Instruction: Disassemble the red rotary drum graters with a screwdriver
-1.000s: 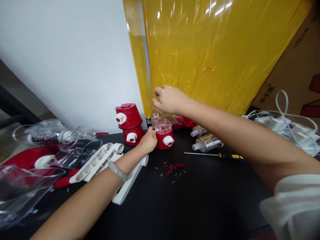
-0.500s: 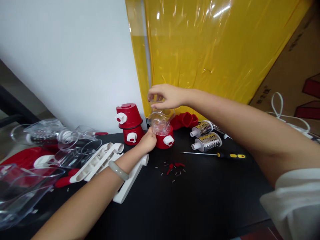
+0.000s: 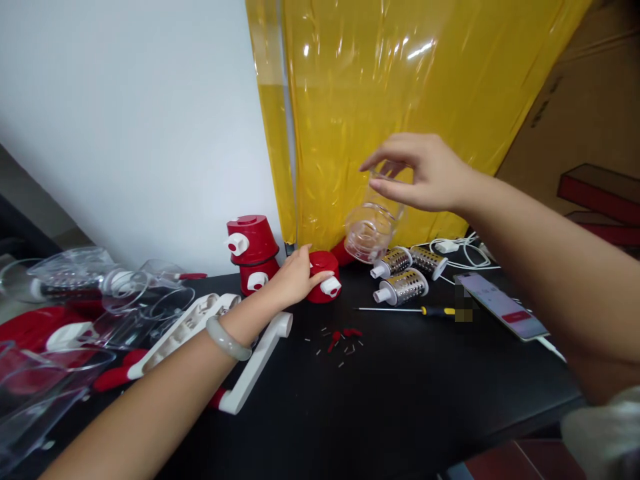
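My right hand (image 3: 417, 170) grips the upper rim of a clear plastic part (image 3: 371, 230), raised in front of the yellow curtain, above the metal drums. My left hand (image 3: 299, 275) rests against a red base (image 3: 325, 265) with a white knob, fingers spread around its left side. Left of that hand, two more red bases (image 3: 253, 240) stand stacked one on the other. The clear part is apart from the red base.
Three grater drums (image 3: 407, 288), a screwdriver (image 3: 390, 309) and a phone (image 3: 503, 307) with a white cable lie at right. Small screws and red pieces (image 3: 353, 332) are at centre. White handles (image 3: 257, 367) and clear parts (image 3: 135, 320) crowd the left.
My right hand has lifted the clear part off the red base and moved it right. My left hand's fingers have spread. The view has shifted, bringing the phone into sight.
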Tool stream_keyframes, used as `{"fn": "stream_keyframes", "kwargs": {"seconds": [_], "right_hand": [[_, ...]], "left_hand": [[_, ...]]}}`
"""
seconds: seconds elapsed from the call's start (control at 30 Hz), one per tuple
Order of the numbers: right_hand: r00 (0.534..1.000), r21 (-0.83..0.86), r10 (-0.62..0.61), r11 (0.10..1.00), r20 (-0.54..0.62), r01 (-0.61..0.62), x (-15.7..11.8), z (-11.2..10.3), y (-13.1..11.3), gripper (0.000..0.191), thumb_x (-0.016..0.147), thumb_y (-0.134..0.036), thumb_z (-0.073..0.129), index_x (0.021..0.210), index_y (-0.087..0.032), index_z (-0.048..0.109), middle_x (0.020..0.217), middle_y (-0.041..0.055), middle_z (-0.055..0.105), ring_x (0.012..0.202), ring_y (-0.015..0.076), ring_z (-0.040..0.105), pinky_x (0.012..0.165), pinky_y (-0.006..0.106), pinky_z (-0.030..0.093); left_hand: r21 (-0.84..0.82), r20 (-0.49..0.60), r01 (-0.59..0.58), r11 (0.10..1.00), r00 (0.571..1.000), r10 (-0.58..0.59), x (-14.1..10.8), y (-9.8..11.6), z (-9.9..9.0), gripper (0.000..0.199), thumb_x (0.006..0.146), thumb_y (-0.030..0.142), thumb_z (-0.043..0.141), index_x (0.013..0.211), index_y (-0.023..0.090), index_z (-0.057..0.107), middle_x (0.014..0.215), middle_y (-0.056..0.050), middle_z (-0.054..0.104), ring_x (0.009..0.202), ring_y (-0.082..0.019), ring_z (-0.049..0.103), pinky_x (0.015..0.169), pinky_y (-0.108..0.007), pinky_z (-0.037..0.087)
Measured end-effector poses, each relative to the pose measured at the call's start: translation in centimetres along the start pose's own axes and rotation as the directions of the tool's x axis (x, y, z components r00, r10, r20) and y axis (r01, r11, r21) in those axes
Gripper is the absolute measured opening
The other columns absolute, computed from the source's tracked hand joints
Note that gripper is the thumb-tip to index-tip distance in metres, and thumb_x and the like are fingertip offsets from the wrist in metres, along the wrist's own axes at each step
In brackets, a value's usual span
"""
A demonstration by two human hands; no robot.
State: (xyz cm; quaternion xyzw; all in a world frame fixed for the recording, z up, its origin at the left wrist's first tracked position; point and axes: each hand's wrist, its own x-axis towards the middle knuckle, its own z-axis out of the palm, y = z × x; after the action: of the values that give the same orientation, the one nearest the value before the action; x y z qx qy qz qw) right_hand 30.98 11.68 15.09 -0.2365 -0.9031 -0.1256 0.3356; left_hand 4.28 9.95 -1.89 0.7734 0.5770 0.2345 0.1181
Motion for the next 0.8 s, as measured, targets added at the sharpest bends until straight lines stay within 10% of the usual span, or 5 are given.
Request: {"fn": "stream_keyframes", "kwargs": {"seconds": [0.3, 0.8], "right_hand": [[0.997, -0.039, 0.068, 0.997, 0.025, -0.067, -5.0, -1.4, -0.3, 0.028, 0.088, -0.041, 0.061, 0.103, -0.020, 0.073, 0.096, 0.0064, 0.072, 0.078, 0.0191, 0.068, 0.075, 0.036, 0.054], [0.997, 0.130, 0.039, 0.990, 0.061, -0.046, -5.2, 2.2, -0.9, 0.026, 0.088, -0.036, 0.061, 0.103, -0.017, 0.071, 0.097, 0.0088, 0.070, 0.082, 0.0189, 0.068, 0.079, 0.036, 0.055]], "left_hand": [[0.193, 0.131, -0.009, 0.981, 0.991, -0.017, 2.0, -1.5, -1.8, 0.059, 0.094, 0.052, 0.053, 0.132, 0.007, 0.047, 0.131, -0.025, 0.060, 0.117, -0.034, 0.063, 0.098, -0.043, 0.050], [0.401, 0.389, -0.130, 0.907, 0.920, -0.040, 5.7, -0.7, -4.9, 0.039, 0.094, 0.035, 0.063, 0.129, 0.018, 0.057, 0.132, -0.011, 0.059, 0.113, -0.026, 0.062, 0.094, -0.049, 0.055]]}}
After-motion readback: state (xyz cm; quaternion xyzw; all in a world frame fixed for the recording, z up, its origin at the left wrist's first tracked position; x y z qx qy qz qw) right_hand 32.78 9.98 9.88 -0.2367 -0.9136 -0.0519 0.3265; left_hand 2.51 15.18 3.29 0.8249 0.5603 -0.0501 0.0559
